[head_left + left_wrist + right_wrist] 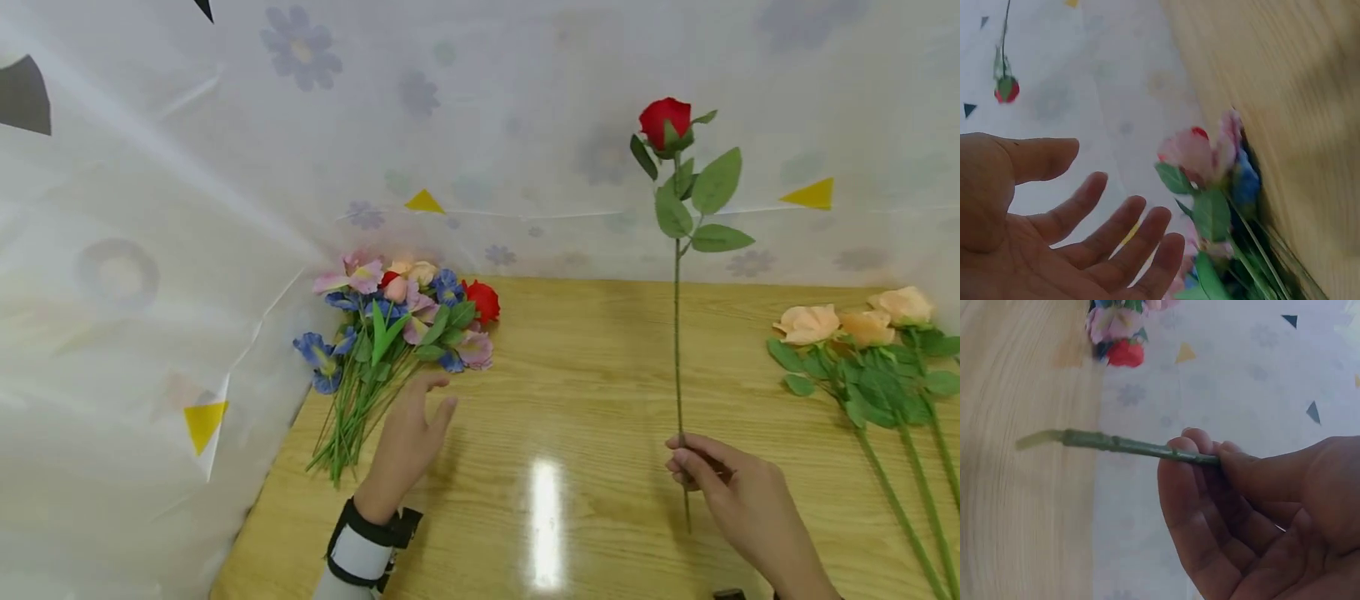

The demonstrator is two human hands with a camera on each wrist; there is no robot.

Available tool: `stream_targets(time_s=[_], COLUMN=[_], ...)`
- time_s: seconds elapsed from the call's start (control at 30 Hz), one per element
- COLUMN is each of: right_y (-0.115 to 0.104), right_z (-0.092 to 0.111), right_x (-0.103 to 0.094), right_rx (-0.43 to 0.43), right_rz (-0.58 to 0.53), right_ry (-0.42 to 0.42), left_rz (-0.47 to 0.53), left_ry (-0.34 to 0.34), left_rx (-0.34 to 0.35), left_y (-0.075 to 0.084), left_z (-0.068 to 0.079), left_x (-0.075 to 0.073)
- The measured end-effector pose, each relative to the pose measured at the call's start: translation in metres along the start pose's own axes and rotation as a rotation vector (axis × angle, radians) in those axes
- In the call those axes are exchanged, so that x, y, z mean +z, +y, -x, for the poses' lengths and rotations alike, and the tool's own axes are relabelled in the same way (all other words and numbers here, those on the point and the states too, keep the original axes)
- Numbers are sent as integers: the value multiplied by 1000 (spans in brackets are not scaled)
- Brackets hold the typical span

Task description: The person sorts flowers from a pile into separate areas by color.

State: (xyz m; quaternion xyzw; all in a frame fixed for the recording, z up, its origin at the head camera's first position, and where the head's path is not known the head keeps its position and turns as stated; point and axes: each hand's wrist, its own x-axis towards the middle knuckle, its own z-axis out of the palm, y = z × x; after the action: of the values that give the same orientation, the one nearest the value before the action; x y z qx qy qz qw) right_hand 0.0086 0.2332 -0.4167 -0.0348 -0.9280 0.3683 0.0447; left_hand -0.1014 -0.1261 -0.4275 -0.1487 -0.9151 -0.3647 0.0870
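Between thumb and fingertips my right hand [738,496] pinches the lower stem of a red rose [666,125], which stands upright with its bloom at the top and green leaves below it. The right wrist view shows the green stem's end [1110,442] sticking out past the fingers. My left hand [412,433] is empty, its fingers loosely spread beside a bunch of mixed flowers [360,400]. Pink and blue irises, a red rose and peach blooms show in that bunch. In the left wrist view the fingers [1122,219] overlap the edge of the blooms.
Three peach roses [870,392] lie on the right side of the wooden table [562,375], stems toward me. A pale flower-printed sheet [525,108] with yellow triangles rises behind the table and along its left side.
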Motion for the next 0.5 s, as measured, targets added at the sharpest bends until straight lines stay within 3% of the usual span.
stream_targets(time_s=[0.13, 0.27, 0.5], right_y=[36, 64, 91], right_z=[1, 3, 6], right_x=[-19, -30, -34], right_rx=[114, 143, 271], right_rz=[152, 233, 274], right_ry=[-98, -176, -283], left_rz=[-112, -184, -265], left_ry=[9, 25, 92], left_rx=[-161, -242, -197], left_y=[-34, -59, -75], left_z=[1, 5, 7], left_x=[-16, -21, -15])
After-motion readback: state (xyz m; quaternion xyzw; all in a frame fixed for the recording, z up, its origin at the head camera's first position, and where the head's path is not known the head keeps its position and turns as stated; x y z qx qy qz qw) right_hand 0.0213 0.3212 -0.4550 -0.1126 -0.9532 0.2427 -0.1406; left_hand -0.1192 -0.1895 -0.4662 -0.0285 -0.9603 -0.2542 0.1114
